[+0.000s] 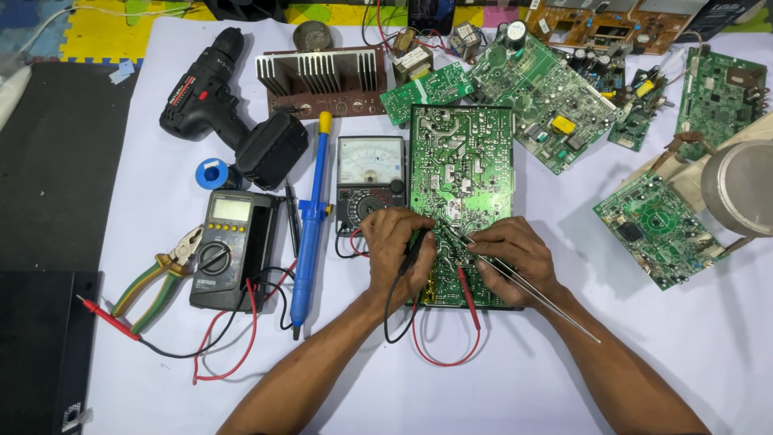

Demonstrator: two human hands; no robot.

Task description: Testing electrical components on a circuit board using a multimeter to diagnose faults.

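Note:
A large green circuit board (460,161) lies solder side up in the middle of the white table. My left hand (394,246) rests on its lower left part and grips a black test probe (416,246), tip on the board. My right hand (515,254) rests on the lower right part, pinching a thin metal rod (547,300) that slants toward the lower right. A red probe (467,292) lies on the board between my hands. Black and red leads loop below toward an analog meter (370,179) left of the board.
A digital multimeter (229,248), a blue desoldering pump (310,225), pliers (165,274), a cordless drill (229,109) and a solder spool (213,173) lie to the left. A heatsink (320,76), several more circuit boards (547,93) and a metal cylinder (741,187) crowd the back and right.

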